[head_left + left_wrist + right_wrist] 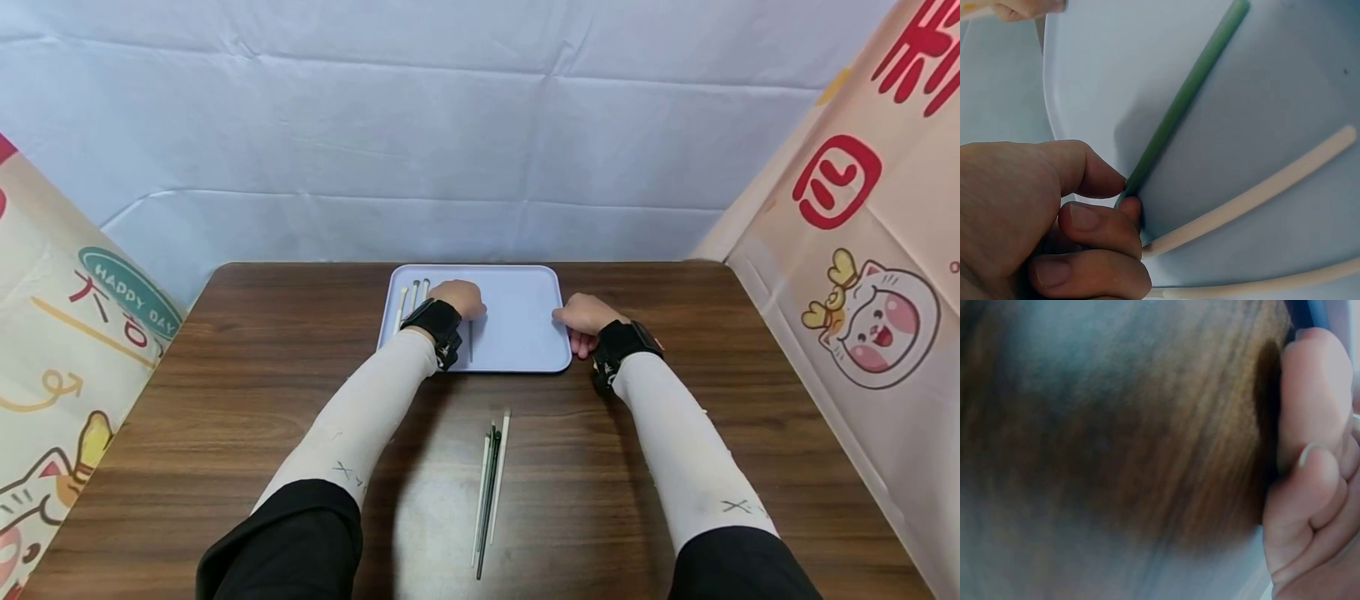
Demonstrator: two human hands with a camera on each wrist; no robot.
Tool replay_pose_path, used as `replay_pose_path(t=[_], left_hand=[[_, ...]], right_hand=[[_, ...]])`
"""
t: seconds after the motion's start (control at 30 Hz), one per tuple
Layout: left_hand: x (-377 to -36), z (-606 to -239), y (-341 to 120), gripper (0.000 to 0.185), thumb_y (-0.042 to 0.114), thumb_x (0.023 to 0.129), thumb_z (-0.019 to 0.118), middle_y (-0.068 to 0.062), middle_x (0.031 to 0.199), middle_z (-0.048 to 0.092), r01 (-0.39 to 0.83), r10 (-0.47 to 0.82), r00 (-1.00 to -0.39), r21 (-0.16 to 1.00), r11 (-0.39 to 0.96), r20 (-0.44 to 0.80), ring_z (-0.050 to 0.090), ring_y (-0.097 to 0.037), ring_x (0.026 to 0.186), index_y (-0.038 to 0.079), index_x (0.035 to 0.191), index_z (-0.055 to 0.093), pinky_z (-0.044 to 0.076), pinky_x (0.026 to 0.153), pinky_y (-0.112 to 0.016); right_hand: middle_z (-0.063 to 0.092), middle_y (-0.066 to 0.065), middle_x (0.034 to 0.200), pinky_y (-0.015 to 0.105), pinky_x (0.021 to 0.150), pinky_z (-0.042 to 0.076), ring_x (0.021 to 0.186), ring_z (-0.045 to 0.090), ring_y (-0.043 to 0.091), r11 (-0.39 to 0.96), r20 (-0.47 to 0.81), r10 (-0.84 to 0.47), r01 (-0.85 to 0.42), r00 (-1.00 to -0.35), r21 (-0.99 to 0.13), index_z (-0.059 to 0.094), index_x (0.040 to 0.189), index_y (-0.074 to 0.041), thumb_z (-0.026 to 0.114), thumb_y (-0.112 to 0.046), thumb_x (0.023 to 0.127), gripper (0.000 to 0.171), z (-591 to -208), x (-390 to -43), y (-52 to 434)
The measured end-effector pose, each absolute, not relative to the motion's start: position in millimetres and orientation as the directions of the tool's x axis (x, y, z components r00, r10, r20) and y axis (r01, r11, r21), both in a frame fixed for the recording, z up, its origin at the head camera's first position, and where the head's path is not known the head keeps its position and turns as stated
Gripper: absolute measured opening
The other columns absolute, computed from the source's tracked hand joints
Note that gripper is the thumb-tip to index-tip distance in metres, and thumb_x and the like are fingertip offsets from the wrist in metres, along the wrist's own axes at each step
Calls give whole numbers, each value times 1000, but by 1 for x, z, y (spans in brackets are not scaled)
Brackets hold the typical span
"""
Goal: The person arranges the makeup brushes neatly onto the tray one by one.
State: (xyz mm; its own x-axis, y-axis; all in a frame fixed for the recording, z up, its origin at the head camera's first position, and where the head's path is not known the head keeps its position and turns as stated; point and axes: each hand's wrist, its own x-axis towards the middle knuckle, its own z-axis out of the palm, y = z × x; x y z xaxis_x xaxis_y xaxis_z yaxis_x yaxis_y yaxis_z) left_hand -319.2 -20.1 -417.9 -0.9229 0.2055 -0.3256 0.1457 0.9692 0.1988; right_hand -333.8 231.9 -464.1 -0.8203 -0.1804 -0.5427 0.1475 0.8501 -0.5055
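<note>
My left hand is over the left-middle of a pale lavender tray. In the left wrist view its thumb and forefinger pinch a thin green stick, slanted close above or on the tray's surface. Beside it in that view lie a cream stick and another pale stick. Part of these is hidden behind the fingers. At the tray's right rim, my right hand grips the edge, its other fingers curled low by the table. The right wrist view shows those fingers against the tray's side.
Several thin green and cream sticks lie in a loose bunch on the brown wooden table, in front of the tray. A few sticks line the tray's left side. White cloth hangs behind; printed cloths flank both sides.
</note>
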Motion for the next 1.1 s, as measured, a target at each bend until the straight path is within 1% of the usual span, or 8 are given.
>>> replay_pose_path(t=[0.13, 0.37, 0.53, 0.7, 0.97, 1.03, 1.1], left_hand=[[-319, -418, -20, 27, 29, 101, 51, -11, 110, 68, 142, 202, -924, 198, 970, -324, 55, -25, 85, 10, 89, 67, 45, 74, -38], [-320, -419, -20, 29, 29, 103, 50, -10, 101, 67, 141, 203, -923, 202, 969, -328, 52, -23, 80, 9, 93, 69, 40, 67, -34], [-320, -419, -21, 29, 28, 103, 50, -9, 99, 66, 145, 204, -924, 200, 969, -322, 52, -23, 79, 9, 93, 70, 40, 66, -34], [-319, -419, -21, 30, 29, 103, 50, -10, 101, 67, 141, 202, -924, 199, 970, -325, 52, -23, 79, 9, 96, 71, 40, 66, -34], [-319, -418, -22, 35, 33, 104, 49, -11, 114, 69, 129, 188, -924, 194, 973, -332, 54, -24, 85, 8, 110, 73, 44, 72, -36], [-319, -418, -22, 35, 34, 104, 48, -10, 111, 68, 130, 189, -925, 191, 973, -331, 54, -23, 84, 9, 110, 72, 44, 73, -36], [-319, -417, -23, 36, 35, 105, 47, -9, 104, 66, 130, 188, -926, 192, 973, -327, 53, -22, 82, 9, 107, 72, 43, 73, -35]], right_hand=[[62, 7, 51, 27, 41, 47, 40, 60, 15, 850, -545, -177, 151, -820, -505, 64, 61, -2, 39, -27, 100, 53, -463, -335, 231], [62, 6, 50, 27, 40, 46, 40, 60, 14, 849, -541, -203, 128, -816, -512, 64, 58, -1, 37, -25, 98, 54, -463, -337, 231], [62, 6, 50, 27, 40, 46, 40, 60, 14, 850, -544, -201, 131, -815, -510, 64, 58, -1, 37, -25, 98, 54, -463, -337, 231], [62, 6, 50, 27, 41, 47, 40, 61, 14, 851, -543, -196, 134, -817, -508, 64, 59, -1, 37, -25, 99, 54, -463, -336, 231], [63, 7, 50, 27, 41, 47, 40, 61, 15, 849, -539, -192, 136, -820, -510, 64, 58, -1, 38, -25, 98, 53, -464, -334, 231], [62, 7, 50, 27, 41, 47, 40, 61, 15, 849, -540, -190, 139, -820, -510, 64, 58, -2, 38, -25, 98, 53, -464, -334, 231], [62, 7, 50, 28, 41, 47, 40, 61, 15, 848, -540, -191, 139, -820, -511, 64, 58, -2, 38, -25, 98, 53, -464, -334, 232]])
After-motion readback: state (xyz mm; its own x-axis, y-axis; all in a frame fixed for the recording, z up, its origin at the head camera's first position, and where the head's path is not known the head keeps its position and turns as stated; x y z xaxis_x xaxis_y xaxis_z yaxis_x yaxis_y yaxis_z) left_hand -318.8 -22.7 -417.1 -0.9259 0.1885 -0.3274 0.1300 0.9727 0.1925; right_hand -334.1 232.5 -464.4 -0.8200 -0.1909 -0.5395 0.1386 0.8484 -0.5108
